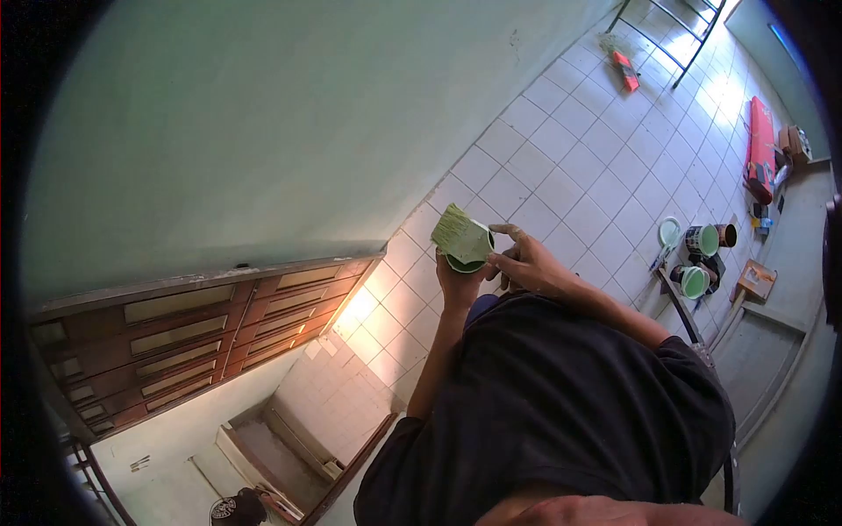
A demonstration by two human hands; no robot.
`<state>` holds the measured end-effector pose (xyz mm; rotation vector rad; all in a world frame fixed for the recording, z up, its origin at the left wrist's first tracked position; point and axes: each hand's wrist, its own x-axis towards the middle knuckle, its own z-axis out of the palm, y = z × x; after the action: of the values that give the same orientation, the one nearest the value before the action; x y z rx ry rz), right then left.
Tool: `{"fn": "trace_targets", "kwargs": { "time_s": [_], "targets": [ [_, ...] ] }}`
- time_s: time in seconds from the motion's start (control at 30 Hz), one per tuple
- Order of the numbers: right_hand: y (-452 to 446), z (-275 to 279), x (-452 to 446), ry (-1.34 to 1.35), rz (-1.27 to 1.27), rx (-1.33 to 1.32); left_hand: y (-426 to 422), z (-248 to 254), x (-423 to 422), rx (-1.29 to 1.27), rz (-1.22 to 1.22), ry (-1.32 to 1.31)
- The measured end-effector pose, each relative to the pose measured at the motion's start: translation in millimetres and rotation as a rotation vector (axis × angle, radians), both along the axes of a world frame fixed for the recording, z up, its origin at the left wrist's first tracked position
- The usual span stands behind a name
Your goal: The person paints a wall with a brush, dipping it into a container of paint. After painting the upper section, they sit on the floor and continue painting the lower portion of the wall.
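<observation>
My left hand (460,287) wraps round a small round container (467,266) with green paint in it. Across the top of the container lies a wide paintbrush (452,230), its bristles coated in green paint and pointing away to the upper left. At the brush's near end is my right hand (524,265), fingers bent and gripping it. The brush handle is mostly hidden by those fingers. Both hands are in front of my dark shirt, above the tiled floor (579,188).
A pale green wall (246,123) rises on the left, above a brown slatted wooden door (175,342). On the right stand paint buckets (702,239) and a lid (669,231). A metal ladder (680,39), a red object (626,72) and a long red case (760,149) are farther off.
</observation>
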<state>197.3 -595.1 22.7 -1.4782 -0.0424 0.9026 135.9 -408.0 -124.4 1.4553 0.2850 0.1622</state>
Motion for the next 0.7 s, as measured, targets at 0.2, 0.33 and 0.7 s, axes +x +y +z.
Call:
{"fn": "trace_targets", "kwargs": {
  "time_s": [0.2, 0.33, 0.7],
  "targets": [
    [-1.0, -5.2, 33.5, 0.024, 0.100, 0.032, -6.2, 16.8, 22.3, 0.201, 0.005, -0.038],
    [7.3, 3.4, 42.5, 0.080, 0.127, 0.048, 7.8, 10.1, 25.1, 0.523, -0.007, -0.068],
    [29.3, 36.0, 42.2, -0.035, -0.103, 0.206, 54.6, 33.2, 36.4, 0.550, 0.028, -0.177]
  ]
}}
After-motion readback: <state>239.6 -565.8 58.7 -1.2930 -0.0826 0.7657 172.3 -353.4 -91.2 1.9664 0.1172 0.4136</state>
